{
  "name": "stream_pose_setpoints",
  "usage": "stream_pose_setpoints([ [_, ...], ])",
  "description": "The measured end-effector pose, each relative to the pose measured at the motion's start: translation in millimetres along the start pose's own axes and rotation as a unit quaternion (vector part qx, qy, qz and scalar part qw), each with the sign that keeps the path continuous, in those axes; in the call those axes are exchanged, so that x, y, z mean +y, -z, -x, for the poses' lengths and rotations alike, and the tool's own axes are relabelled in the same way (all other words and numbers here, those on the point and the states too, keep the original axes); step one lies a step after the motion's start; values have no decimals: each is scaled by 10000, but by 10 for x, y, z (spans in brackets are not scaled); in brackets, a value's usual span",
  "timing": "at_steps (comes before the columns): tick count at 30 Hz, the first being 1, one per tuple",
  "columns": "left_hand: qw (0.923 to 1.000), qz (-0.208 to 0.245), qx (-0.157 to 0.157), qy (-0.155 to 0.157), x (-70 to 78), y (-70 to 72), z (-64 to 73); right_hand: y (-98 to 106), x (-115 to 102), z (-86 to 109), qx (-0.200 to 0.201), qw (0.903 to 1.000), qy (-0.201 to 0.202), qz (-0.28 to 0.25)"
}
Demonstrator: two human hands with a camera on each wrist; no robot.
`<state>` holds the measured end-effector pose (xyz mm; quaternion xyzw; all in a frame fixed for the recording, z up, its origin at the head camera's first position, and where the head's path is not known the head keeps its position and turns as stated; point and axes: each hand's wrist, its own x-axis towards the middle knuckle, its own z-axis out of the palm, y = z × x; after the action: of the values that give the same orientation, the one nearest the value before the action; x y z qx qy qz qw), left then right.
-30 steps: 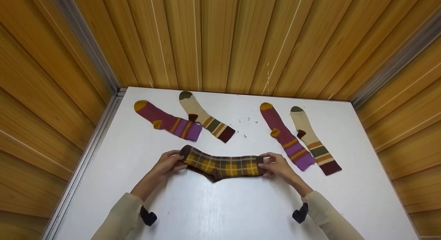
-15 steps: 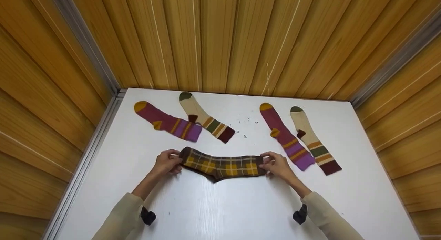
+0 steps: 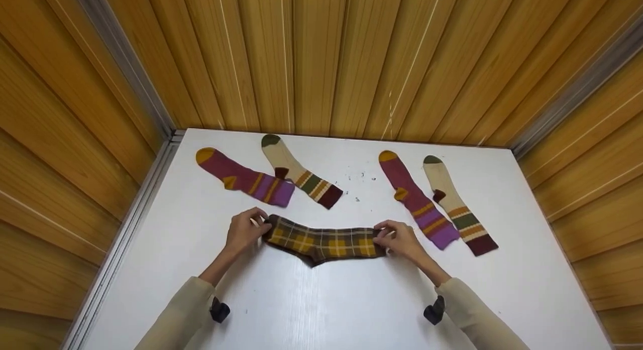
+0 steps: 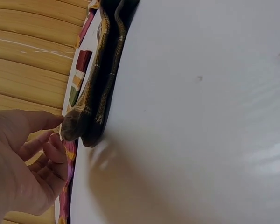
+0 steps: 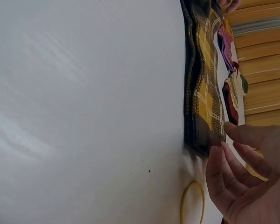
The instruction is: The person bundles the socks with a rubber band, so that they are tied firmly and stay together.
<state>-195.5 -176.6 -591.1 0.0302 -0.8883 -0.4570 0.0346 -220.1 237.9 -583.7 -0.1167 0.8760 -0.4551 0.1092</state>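
A brown and yellow plaid sock (image 3: 326,242) lies crosswise on the white table, toe to the left. Both wrist views show two layers along its edge, like two socks stacked. My left hand (image 3: 246,232) is at the toe; in the left wrist view, the toe (image 4: 74,123) sits between thumb and fingertips. With thumb and fingers, my right hand (image 3: 399,238) pinches the cuff at the other end. In the right wrist view the thumb lies on top of the cuff (image 5: 210,136).
Farther back lie a magenta sock (image 3: 243,177) and a cream striped sock (image 3: 301,171) on the left. A similar magenta sock (image 3: 417,199) and cream sock (image 3: 459,204) lie on the right. Wood-patterned walls (image 3: 321,64) enclose the table (image 3: 311,310). A thin yellow loop (image 5: 202,205) shows beside the right hand.
My left hand shifts from the toe's side towards its far upper corner. The right hand moves slightly along the cuff. The plaid sock's toe settles a little; the other socks stay put.
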Motion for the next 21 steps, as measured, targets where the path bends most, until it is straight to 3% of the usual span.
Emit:
stream_pose_setpoints([
  [3, 9995, -260, -111, -114, -7, -37, -3, -51, 14, 0, -12, 9993, 337, 169],
  [7, 9986, -426, -307, -10, -43, -68, 10, -93, 39, 4, 18, 9969, 592, 518],
  [14, 9982, -337, -493, -45, -80, -86, -17, -109, 55, -7, 163, 9976, 206, 637],
  [21, 9932, -111, -1108, -344, -97, 30, -109, -82, 11, -33, -4, 9982, 174, 575],
])
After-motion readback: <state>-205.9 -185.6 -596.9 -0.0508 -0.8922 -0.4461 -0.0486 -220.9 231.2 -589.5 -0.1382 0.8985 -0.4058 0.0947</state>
